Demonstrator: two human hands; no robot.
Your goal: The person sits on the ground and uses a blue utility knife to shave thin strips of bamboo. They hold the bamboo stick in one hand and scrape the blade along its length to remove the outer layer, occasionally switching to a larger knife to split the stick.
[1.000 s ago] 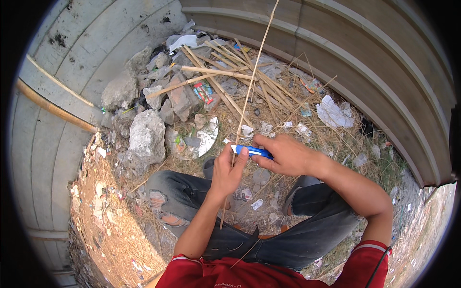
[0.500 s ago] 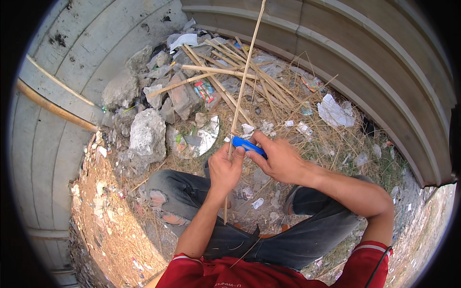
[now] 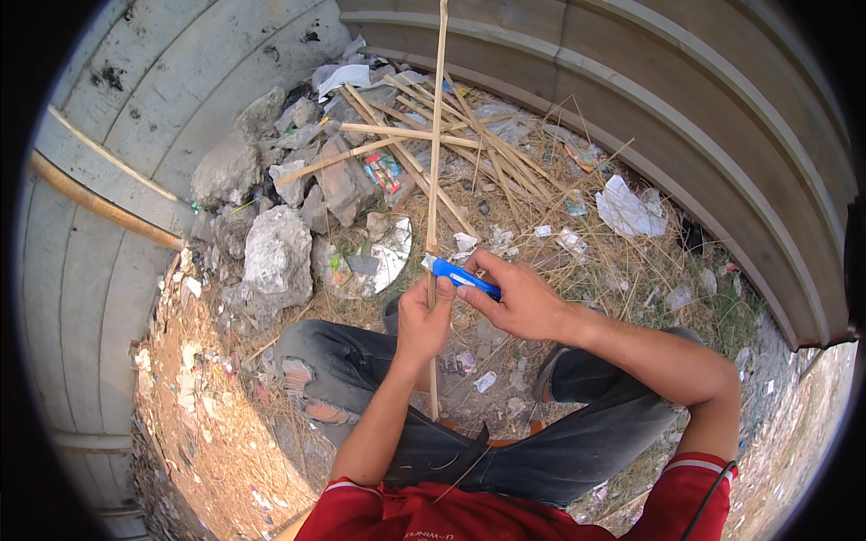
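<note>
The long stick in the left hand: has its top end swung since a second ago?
Yes. The stick swung left to near vertical, judged against the corrugated wall.

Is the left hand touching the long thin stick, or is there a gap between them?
Touching. In the head view the left hand is closed around the thin stick, which passes through its fist and comes out below it. The right hand holds a blue utility knife beside it.

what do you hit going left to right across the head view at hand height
grey rock → left hand gripping the thin bamboo stick → blue utility knife → right hand → crumpled white paper → corrugated metal wall
</note>
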